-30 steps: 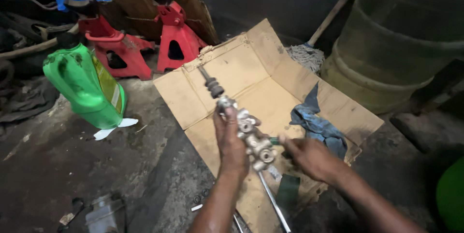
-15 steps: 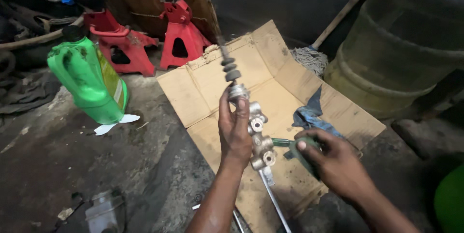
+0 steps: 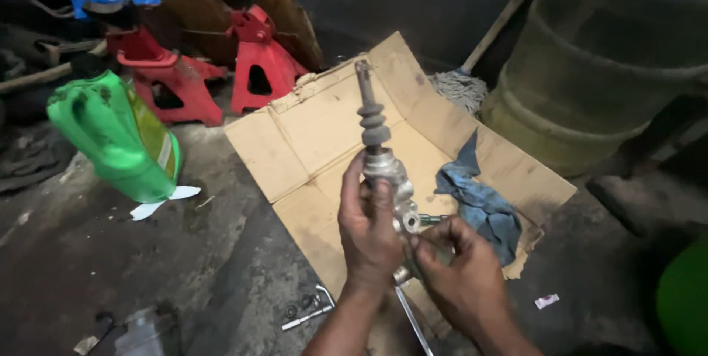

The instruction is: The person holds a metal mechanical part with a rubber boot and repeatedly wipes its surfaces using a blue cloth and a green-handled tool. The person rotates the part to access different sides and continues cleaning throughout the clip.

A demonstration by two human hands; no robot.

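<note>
A green plastic jug (image 3: pixel 114 138) with a yellowish label on its side stands on the grimy floor to the left, a white scrap of paper (image 3: pixel 156 203) at its foot, and behind it two red jack stands (image 3: pixel 221 68) sit in front of a brown cardboard sheet. A flattened cardboard box (image 3: pixel 324 123) lies spread on the floor in the middle, with a crumpled blue rag (image 3: pixel 476 197) on its right part. Over that box the left hand (image 3: pixel 366 230) is wrapped around a metal cylinder part (image 3: pixel 387 179), holding it nearly upright so its rod and ribbed rubber boot point up. The right hand (image 3: pixel 461 271) is curled tight against the lower side of the part, fingers pinched at a small fitting there. Half a second ago the right hand was off to the side gripping a green-handled tool; now it has closed in against the part and the tool is out of sight, and the rod stands straighter.
</note>
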